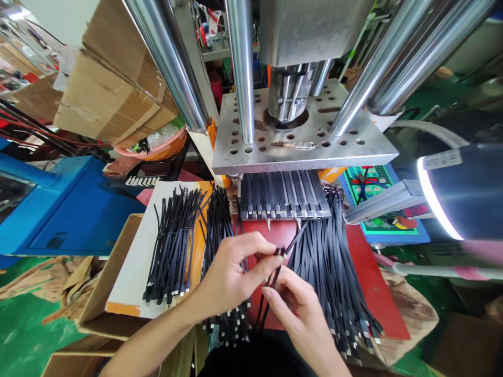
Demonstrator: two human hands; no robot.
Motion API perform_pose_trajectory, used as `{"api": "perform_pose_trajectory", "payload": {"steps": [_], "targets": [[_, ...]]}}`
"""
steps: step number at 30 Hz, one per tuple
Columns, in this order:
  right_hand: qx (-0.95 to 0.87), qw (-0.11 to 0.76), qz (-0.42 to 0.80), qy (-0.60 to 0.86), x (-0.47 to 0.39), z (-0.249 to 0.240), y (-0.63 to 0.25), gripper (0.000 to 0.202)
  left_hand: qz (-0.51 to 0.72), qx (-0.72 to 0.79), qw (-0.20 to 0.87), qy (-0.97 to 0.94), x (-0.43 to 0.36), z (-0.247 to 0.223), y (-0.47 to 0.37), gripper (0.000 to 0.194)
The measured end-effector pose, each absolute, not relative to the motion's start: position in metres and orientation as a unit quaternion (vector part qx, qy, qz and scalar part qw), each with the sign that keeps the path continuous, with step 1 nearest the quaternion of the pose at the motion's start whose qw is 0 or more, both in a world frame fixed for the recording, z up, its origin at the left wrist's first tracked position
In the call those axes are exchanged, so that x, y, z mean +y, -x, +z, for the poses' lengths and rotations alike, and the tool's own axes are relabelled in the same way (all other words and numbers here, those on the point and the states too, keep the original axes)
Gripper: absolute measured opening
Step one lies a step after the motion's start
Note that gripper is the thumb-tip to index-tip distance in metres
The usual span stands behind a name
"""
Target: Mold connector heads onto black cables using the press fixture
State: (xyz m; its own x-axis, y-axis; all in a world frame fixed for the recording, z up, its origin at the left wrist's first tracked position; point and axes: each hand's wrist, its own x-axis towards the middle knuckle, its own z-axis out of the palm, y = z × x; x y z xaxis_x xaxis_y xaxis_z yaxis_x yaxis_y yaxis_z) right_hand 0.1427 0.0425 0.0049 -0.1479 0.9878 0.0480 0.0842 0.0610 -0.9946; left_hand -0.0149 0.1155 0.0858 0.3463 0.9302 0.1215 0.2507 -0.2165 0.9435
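Observation:
Black USB cables (277, 273) are pinched between the thumb and fingers of my left hand (234, 269), near their dark ends. Just below, the fingers of my right hand (301, 302) close on the same cables, which hang down toward my lap. Directly ahead of both hands, a dark grooved metal mould block (282, 192) carries several small connectors along its front edge. Flat black cables (332, 267) with metal plugs lie in a thick bundle right of my hands. To the left are two more cable bundles, one on a white board (131, 267) and another (218, 214) beside the mould.
A thick steel press plate (306, 159) overhangs the mould between shiny columns (240, 73). At right are a green control panel (387, 222) and a bright lamp (440, 196). A red work surface (361, 272) lies beneath the cables; cardboard boxes (112, 78) and a blue machine (94, 209) stand left.

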Motion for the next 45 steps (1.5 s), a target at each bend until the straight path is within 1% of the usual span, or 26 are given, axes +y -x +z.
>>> {"api": "perform_pose_trajectory", "payload": {"steps": [4, 6, 7, 11, 13, 14, 17, 18, 20, 22, 25, 29, 33, 37, 40, 42, 45], "targets": [[-0.578, 0.338, 0.582, 0.461, 0.033, -0.002, -0.148, 0.048, 0.399, 0.463, 0.384, -0.692, 0.163, 0.074, 0.009, 0.027], [-0.610, 0.290, 0.583, 0.451, 0.046, 0.009, -0.167, 0.051, 0.392, 0.467, 0.352, -0.710, 0.194, 0.058, 0.003, 0.025], [-0.628, 0.279, 0.565, 0.456, 0.059, 0.018, -0.179, 0.052, 0.379, 0.477, 0.332, -0.720, 0.209, 0.049, -0.001, 0.023], [-0.665, 0.305, 0.449, 0.512, 0.142, 0.052, -0.224, 0.055, 0.340, 0.532, 0.268, -0.728, 0.251, 0.028, -0.015, 0.019], [-0.667, 0.319, 0.429, 0.519, 0.186, 0.058, -0.233, 0.056, 0.347, 0.549, 0.259, -0.715, 0.252, 0.027, -0.017, 0.010], [-0.667, 0.323, 0.432, 0.514, 0.205, 0.057, -0.233, 0.057, 0.353, 0.547, 0.257, -0.715, 0.248, 0.028, -0.016, 0.009], [-0.674, 0.326, 0.444, 0.492, 0.246, 0.047, -0.229, 0.062, 0.344, 0.467, 0.232, -0.781, 0.224, 0.031, -0.009, 0.032], [-0.679, 0.321, 0.444, 0.488, 0.255, 0.042, -0.227, 0.062, 0.322, 0.424, 0.205, -0.821, 0.215, 0.031, -0.005, 0.034], [-0.691, 0.311, 0.439, 0.483, 0.266, 0.033, -0.225, 0.061, 0.255, 0.351, 0.125, -0.892, 0.202, 0.030, 0.001, 0.031], [-0.697, 0.307, 0.436, 0.480, 0.272, 0.025, -0.224, 0.058, 0.190, 0.317, 0.049, -0.928, 0.197, 0.027, 0.004, 0.030], [-0.692, 0.337, 0.413, 0.487, 0.273, 0.017, -0.226, 0.055, 0.133, 0.298, -0.016, -0.945, 0.200, 0.023, 0.002, 0.037], [-0.687, 0.361, 0.408, 0.481, 0.271, 0.011, -0.231, 0.046, 0.081, 0.297, -0.075, -0.949, 0.202, 0.022, -0.007, 0.041], [-0.683, 0.375, 0.419, 0.466, 0.273, 0.007, -0.233, 0.043, 0.070, 0.331, -0.091, -0.937, 0.194, 0.020, -0.016, 0.057], [-0.691, 0.389, 0.343, 0.504, 0.270, 0.010, -0.228, 0.033, 0.059, 0.368, -0.103, -0.922, 0.184, 0.017, -0.026, 0.059], [-0.710, 0.400, 0.249, 0.523, 0.250, 0.016, -0.229, 0.023, 0.048, 0.388, -0.115, -0.913, 0.179, 0.016, -0.032, 0.064], [-0.758, 0.378, 0.176, 0.501, 0.228, 0.018, -0.235, 0.020, 0.053, 0.390, -0.108, -0.913, 0.178, 0.015, -0.034, 0.065], [-0.827, 0.306, 0.094, 0.462, 0.197, 0.014, -0.245, 0.028, 0.061, 0.387, -0.084, -0.916, 0.178, 0.014, -0.032, 0.066]]}}
